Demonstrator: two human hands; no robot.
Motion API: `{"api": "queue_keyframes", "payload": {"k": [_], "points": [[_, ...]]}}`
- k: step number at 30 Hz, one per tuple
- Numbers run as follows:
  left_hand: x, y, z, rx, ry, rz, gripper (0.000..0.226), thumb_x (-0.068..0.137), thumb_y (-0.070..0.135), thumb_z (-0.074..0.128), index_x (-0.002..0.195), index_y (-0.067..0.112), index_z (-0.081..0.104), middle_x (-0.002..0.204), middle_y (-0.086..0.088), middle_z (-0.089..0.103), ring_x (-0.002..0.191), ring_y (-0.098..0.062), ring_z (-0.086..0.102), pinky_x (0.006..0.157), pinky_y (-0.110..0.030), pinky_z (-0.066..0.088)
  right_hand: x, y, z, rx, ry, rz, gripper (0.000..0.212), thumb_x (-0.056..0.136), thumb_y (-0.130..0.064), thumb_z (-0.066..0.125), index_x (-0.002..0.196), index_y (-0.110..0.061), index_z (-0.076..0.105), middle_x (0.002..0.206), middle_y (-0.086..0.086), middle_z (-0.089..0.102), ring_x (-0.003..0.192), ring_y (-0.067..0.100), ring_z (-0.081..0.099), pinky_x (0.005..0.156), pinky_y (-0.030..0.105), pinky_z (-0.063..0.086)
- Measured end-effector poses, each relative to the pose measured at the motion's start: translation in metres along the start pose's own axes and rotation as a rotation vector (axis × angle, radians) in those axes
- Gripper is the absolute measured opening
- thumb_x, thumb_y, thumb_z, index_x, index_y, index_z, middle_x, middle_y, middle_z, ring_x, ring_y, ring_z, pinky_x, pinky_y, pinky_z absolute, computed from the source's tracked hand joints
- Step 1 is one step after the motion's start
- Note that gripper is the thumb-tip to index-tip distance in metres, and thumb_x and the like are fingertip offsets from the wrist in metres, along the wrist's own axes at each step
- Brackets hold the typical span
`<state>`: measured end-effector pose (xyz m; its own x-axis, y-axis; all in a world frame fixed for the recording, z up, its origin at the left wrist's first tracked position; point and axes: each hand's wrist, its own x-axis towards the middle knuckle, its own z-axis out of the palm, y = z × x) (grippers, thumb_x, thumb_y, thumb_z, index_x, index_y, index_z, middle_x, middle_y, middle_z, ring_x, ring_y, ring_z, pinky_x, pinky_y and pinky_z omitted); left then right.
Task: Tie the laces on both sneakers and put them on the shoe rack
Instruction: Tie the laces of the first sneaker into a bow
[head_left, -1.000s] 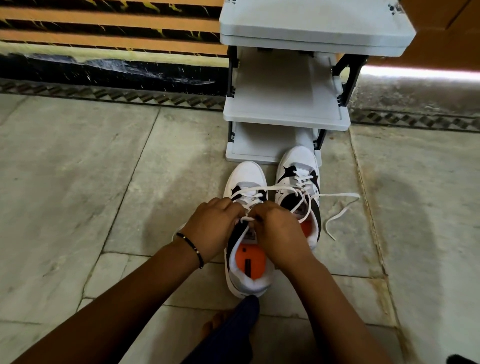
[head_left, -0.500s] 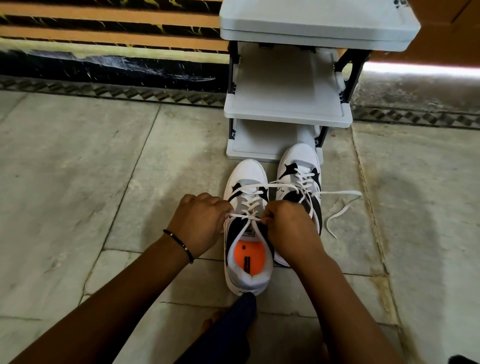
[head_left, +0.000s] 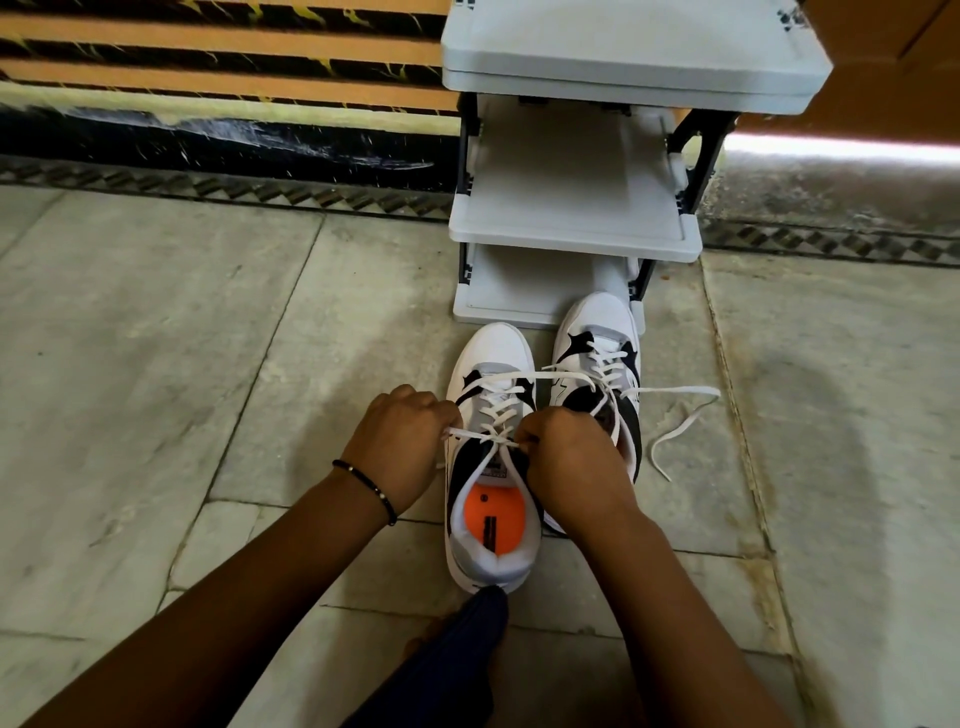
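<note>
Two white and black sneakers stand side by side on the stone floor, toes toward the rack. The left sneaker (head_left: 491, 358) has an orange insole and its white lace (head_left: 485, 434) is stretched taut across the tongue. My left hand (head_left: 402, 441) grips one lace end at the shoe's left side. My right hand (head_left: 569, 462) grips the other end at its right side. The right sneaker (head_left: 600, 332) is partly behind my right hand, and its loose lace (head_left: 675, 426) trails on the floor to the right. The grey shoe rack (head_left: 571, 223) stands just beyond the toes.
The rack has three grey shelves with black posts and nothing on them. A dark-clothed knee (head_left: 457, 654) shows at the bottom centre. A striped wall (head_left: 208, 67) runs behind, and a patterned floor border (head_left: 260, 195) lies along it.
My hands have moved apart, left hand leftward and right hand rightward, pulling the left sneaker's lace tight across the tongue. The camera view has shifted slightly.
</note>
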<state>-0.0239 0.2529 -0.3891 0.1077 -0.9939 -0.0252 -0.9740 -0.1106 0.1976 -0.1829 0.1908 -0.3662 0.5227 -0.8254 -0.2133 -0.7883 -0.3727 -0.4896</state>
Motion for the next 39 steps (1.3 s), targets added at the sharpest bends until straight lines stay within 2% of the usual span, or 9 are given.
{"api": "queue_keyframes", "payload": {"k": [5, 10, 13, 15, 17, 20, 23, 31, 39], "points": [[-0.002, -0.001, 0.003, 0.047, -0.017, 0.013, 0.025, 0.056, -0.011, 0.059, 0.070, 0.010, 0.061, 0.067, -0.013, 0.064, 0.071, -0.036, 0.058, 0.059, -0.030, 0.031, 0.000, 0.000, 0.002, 0.070, -0.009, 0.038, 0.016, 0.083, -0.005, 0.053, 0.089, -0.006, 0.068, 0.094, 0.015, 0.069, 0.088, 0.031, 0.064, 0.076, 0.037, 0.054], [-0.006, 0.003, -0.003, 0.127, -0.155, -0.054, 0.032, 0.078, 0.003, 0.047, 0.102, 0.020, 0.061, 0.103, -0.005, 0.063, 0.104, -0.028, 0.050, 0.076, -0.032, 0.032, -0.004, 0.001, 0.006, 0.012, 0.017, 0.028, 0.013, 0.082, -0.003, 0.053, 0.089, -0.004, 0.064, 0.095, 0.014, 0.066, 0.086, 0.029, 0.063, 0.064, 0.027, 0.040], [-0.011, -0.001, -0.006, 0.083, -0.179, -0.083, 0.026, 0.084, 0.019, 0.046, 0.104, 0.025, 0.061, 0.106, -0.001, 0.060, 0.105, -0.026, 0.050, 0.081, -0.034, 0.036, -0.004, 0.006, -0.002, -0.041, -0.029, 0.016, 0.015, 0.086, -0.016, 0.055, 0.083, -0.005, 0.063, 0.086, 0.012, 0.065, 0.078, 0.026, 0.060, 0.062, 0.026, 0.038], [-0.013, -0.002, -0.009, -0.231, -0.151, -0.142, 0.023, 0.086, 0.030, 0.041, 0.086, 0.024, 0.064, 0.093, -0.001, 0.060, 0.092, -0.023, 0.055, 0.078, -0.034, 0.043, 0.000, 0.006, -0.011, 0.062, -0.078, -0.009, 0.023, 0.088, -0.023, 0.056, 0.075, -0.005, 0.063, 0.070, 0.011, 0.060, 0.066, 0.023, 0.053, 0.056, 0.025, 0.038], [-0.009, 0.002, -0.010, -0.734, -0.145, -0.261, 0.027, 0.092, 0.026, 0.043, 0.070, 0.024, 0.059, 0.080, 0.004, 0.059, 0.079, -0.018, 0.056, 0.073, -0.028, 0.044, 0.002, 0.000, -0.016, 0.448, -0.087, 0.051, 0.033, 0.089, -0.024, 0.057, 0.073, 0.003, 0.062, 0.060, 0.014, 0.052, 0.058, 0.021, 0.045, 0.049, 0.021, 0.034], [-0.002, 0.016, -0.016, -1.389, -0.099, -0.507, 0.029, 0.095, 0.022, 0.039, 0.074, 0.017, 0.059, 0.091, -0.006, 0.065, 0.083, -0.023, 0.055, 0.076, -0.030, 0.040, 0.003, -0.012, -0.011, 1.141, -0.099, 0.219, 0.030, 0.091, -0.016, 0.055, 0.069, 0.003, 0.063, 0.063, 0.012, 0.062, 0.059, 0.020, 0.056, 0.061, 0.025, 0.047], [-0.003, 0.027, -0.017, -1.638, -0.055, -0.494, 0.025, 0.096, 0.017, 0.036, 0.089, 0.014, 0.060, 0.107, -0.005, 0.066, 0.097, -0.013, 0.061, 0.088, -0.025, 0.045, 0.002, -0.019, -0.003, 1.372, -0.070, 0.240, 0.028, 0.092, -0.008, 0.048, 0.072, -0.009, 0.068, 0.074, 0.006, 0.073, 0.072, 0.017, 0.069, 0.067, 0.026, 0.055], [-0.011, 0.034, -0.010, -1.400, 0.042, -0.275, 0.033, 0.093, -0.001, 0.036, 0.094, 0.024, 0.057, 0.087, 0.002, 0.061, 0.084, -0.007, 0.058, 0.066, -0.011, 0.049, -0.001, -0.021, 0.006, 1.221, -0.026, 0.198, 0.029, 0.091, 0.006, 0.041, 0.108, -0.001, 0.063, 0.087, 0.010, 0.066, 0.069, 0.008, 0.060, 0.053, 0.010, 0.048], [-0.011, 0.038, -0.006, -1.163, 0.124, -0.189, 0.033, 0.091, -0.002, 0.038, 0.084, 0.023, 0.057, 0.077, 0.007, 0.061, 0.067, 0.006, 0.057, 0.060, -0.008, 0.045, -0.003, -0.020, 0.010, 1.316, 0.035, 0.205, 0.026, 0.086, 0.011, 0.049, 0.087, -0.007, 0.066, 0.068, 0.007, 0.064, 0.050, 0.004, 0.061, 0.048, 0.013, 0.048]]}}
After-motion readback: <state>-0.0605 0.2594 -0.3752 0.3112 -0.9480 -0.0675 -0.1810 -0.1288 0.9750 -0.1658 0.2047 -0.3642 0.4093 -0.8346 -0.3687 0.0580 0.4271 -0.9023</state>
